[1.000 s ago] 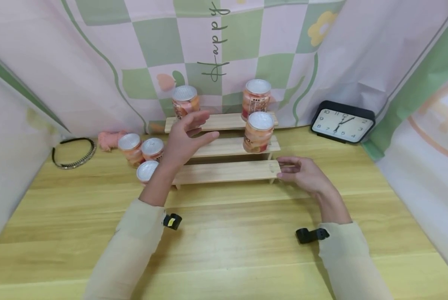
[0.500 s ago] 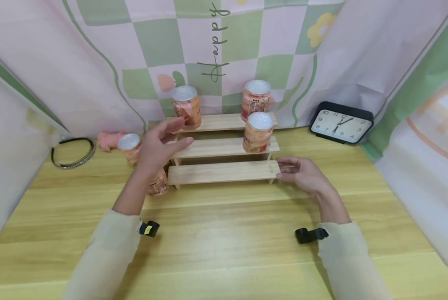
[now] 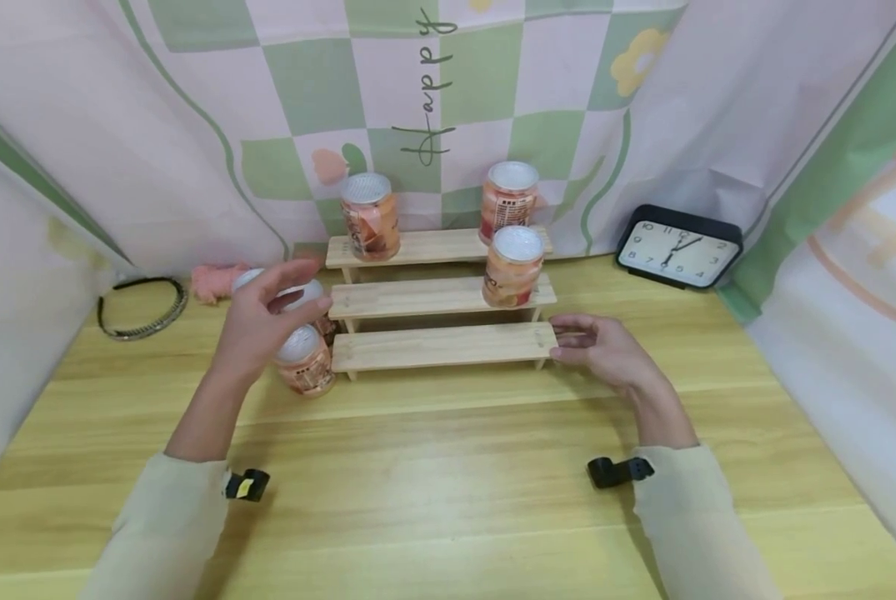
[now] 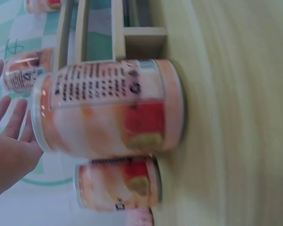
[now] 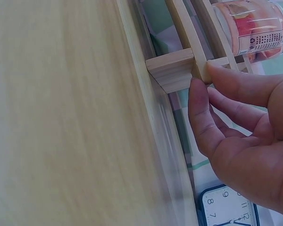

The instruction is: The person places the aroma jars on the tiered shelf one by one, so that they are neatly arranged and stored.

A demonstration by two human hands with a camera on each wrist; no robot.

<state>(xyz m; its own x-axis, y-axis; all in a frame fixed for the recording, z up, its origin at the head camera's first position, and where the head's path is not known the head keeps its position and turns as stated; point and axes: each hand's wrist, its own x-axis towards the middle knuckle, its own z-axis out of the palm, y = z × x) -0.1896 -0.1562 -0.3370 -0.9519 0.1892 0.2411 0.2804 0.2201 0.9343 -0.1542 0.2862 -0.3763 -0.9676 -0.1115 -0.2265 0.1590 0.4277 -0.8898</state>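
Observation:
My left hand (image 3: 248, 329), fingers spread with nothing in them, hovers over three fruit cans left of a three-step wooden rack (image 3: 448, 346). The nearest can (image 3: 308, 371) stands upright beside the lowest step; the hand partly hides the other two. Up close, the left wrist view shows that near can (image 4: 104, 117) and the hand's fingers (image 4: 14, 122) beyond its lid. With thumb and fingertips, my right hand (image 3: 605, 354) pinches the right end of the lowest step; the right wrist view shows this grip at the board's corner (image 5: 200, 70).
One can (image 3: 372, 225) stands at the left of the top step, another (image 3: 508, 204) at its right. A third (image 3: 513, 275) is on the middle step's right. A black clock (image 3: 680, 250) stands back right. A headband (image 3: 143, 308) and pink cloth (image 3: 217, 283) lie back left.
My left hand has moved left and down, away from the can at the top step's left, to above the cans beside the rack. My right hand stays at the rack's end.

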